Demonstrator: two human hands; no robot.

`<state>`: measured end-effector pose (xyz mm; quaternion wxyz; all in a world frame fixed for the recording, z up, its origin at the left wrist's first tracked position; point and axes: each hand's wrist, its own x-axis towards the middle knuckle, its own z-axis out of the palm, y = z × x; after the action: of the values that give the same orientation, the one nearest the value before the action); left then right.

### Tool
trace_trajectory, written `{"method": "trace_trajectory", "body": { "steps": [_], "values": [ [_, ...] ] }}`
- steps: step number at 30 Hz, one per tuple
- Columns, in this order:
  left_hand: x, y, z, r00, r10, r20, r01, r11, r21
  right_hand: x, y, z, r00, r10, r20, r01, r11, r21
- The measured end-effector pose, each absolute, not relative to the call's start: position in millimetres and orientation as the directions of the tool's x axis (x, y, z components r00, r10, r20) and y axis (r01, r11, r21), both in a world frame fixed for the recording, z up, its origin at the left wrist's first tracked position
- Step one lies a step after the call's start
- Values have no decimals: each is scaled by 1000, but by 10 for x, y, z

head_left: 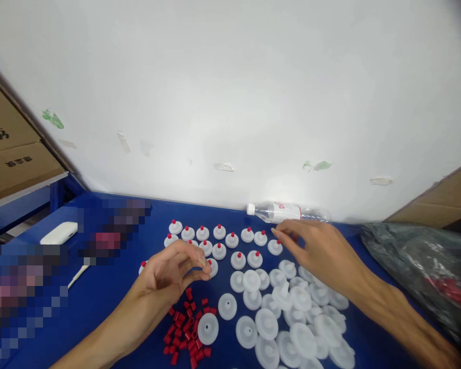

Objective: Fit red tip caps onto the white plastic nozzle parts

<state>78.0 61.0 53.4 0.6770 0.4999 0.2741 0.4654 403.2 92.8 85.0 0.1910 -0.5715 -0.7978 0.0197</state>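
Observation:
My left hand (171, 274) is curled, thumb and fingertips brought together in a pinch; what lies between them, if anything, is hidden. Just behind those fingertips is a white disc with a red cap (212, 268), partly covered. My right hand (311, 243) hovers at the back right, its thumb and forefinger slightly apart beside another red-capped white disc (275, 248). Several more capped discs (238, 260) stand in loose rows toward the back. Small loose red caps (188, 328) lie in a heap below my left hand. Uncapped white discs (303, 338) are piled at the front right.
A clear plastic bottle (286, 211) lies on its side against the white wall (230, 102). On the right is a dark plastic bag (418, 261) with red pieces inside. A white case (59, 232) rests on the blue table (111, 292); cardboard boxes (15, 148) stand at left.

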Motion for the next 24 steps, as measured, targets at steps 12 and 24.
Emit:
{"method": "trace_trajectory", "body": {
  "steps": [12, 24],
  "values": [
    [684, 647, 596, 393, 901, 184, -30, -187, 982, 4325, 913, 1130, -214, 892, 398, 921, 320, -223],
    [441, 695, 454, 652, 749, 121, 689, -651, 320, 4406, 140, 422, -473, 796, 378, 855, 518, -20]
  ]
}}
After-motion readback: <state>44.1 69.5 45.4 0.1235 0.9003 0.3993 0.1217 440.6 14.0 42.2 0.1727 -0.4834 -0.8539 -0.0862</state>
